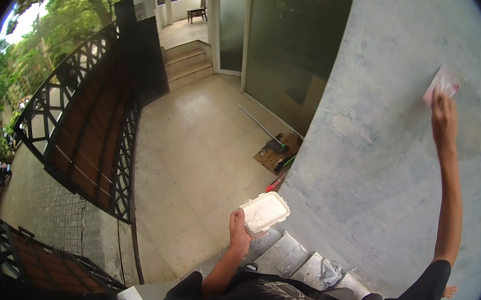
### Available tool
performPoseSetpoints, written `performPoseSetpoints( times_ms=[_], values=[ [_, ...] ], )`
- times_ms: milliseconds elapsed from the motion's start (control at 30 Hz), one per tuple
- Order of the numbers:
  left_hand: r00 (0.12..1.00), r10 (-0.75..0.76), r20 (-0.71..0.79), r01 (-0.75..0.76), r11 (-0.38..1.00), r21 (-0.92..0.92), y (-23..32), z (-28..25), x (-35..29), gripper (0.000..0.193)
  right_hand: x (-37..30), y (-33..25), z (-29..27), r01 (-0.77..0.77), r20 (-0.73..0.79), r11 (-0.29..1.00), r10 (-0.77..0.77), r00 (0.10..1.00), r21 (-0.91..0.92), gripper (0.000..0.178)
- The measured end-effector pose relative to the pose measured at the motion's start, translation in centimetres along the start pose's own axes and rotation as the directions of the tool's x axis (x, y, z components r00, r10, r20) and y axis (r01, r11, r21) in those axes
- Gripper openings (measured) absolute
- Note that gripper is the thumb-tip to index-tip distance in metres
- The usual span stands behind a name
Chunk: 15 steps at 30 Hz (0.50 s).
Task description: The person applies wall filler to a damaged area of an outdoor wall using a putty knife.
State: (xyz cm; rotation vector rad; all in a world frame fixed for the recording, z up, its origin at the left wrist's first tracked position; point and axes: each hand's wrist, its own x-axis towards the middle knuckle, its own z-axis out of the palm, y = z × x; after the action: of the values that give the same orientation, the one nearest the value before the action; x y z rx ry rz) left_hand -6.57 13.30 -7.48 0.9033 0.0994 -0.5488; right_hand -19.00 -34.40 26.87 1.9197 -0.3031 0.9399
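Note:
My left hand (238,234) grips a rectangular plastic tub (265,212) by its left side. Creamy white paste fills the tub, and some is smeared over its rim. Out to the right, my raised right hand (444,115) pinches a flat pinkish spreader (443,83) with whitish paste on it. The spreader lies against the blue-grey wall (364,154), which shows rough patches and pale smears. A darker, damp-looking patch (470,132) lies on the wall beside my right wrist.
Steps (289,253) with a crumpled plastic bag (331,272) lie right below me. A long-handled tool (261,126) rests on stained cardboard (276,157) near the glass door (298,32). A black and brown gate (88,125) runs along the left. More steps (187,62) rise at the far end.

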Motion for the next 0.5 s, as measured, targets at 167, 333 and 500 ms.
performPoseSetpoints(
  times_ms=[167, 333, 500],
  values=[
    [0.999, -0.047, 0.007, 0.047, 0.999, -0.020, -0.7, 0.1, 0.1, 0.039, -10.6, -11.2, 1.6, 0.187, 0.061, 0.926, -0.218, 0.974, 0.327, 0.035],
    [0.996, -0.072, -0.060, 0.074, 0.996, 0.044, 0.0, -0.9, -0.4, 0.039, -3.0, -9.7, -3.9, 0.127, -0.129, 0.940, -0.090, 0.988, 0.317, 0.034],
    [0.995, -0.099, -0.035, 0.102, 0.989, 0.105, -0.3, -0.2, 0.2, 0.041, 0.0, -1.3, -0.7, 0.011, -0.206, 0.988, 0.022, 0.978, 0.157, 0.035]
  ],
)
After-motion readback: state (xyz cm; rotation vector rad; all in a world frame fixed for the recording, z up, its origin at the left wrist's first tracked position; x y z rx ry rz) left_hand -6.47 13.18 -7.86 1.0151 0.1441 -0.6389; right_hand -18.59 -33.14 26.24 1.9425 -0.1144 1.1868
